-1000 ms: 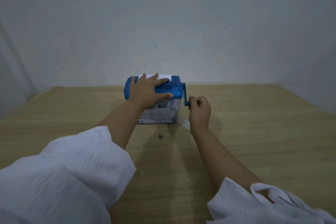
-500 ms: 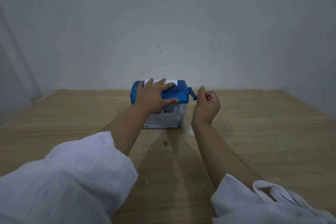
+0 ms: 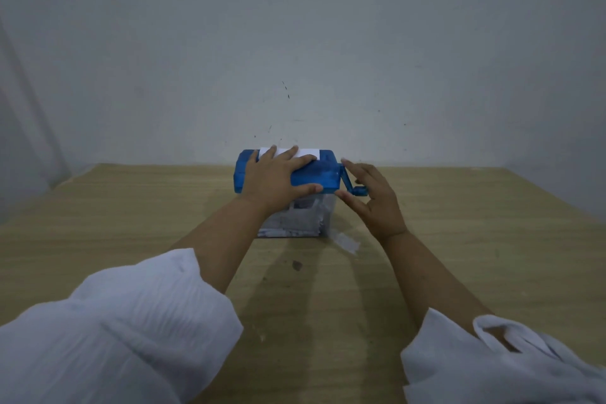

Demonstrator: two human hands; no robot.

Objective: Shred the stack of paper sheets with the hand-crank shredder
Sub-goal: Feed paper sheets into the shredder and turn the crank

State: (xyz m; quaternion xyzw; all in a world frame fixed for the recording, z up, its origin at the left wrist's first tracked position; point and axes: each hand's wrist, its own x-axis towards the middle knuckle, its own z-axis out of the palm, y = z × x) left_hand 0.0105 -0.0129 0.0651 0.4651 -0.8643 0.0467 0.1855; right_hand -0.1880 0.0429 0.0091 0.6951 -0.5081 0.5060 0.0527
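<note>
Head view shows the shredder standing near the far edge of the table, about midway along it, its long axis running left to right. The left hand lies flat on the blue lid with fingers spread and the thumb along the front edge, pressing it down without wrapping it. A white sheet of paper stands up from the slot just beyond those fingertips. The crank sticks out of the shredder's right end, so the right hand is the nearer one. That hand is at the knob with fingers straight and spread wide, the knob lying between thumb and forefinger, apparently not clasped. Turning will likely need those fingers to close on the knob first. The clear bin below holds shreds, and a paper scrap lies on the table just beside its right front corner.
</note>
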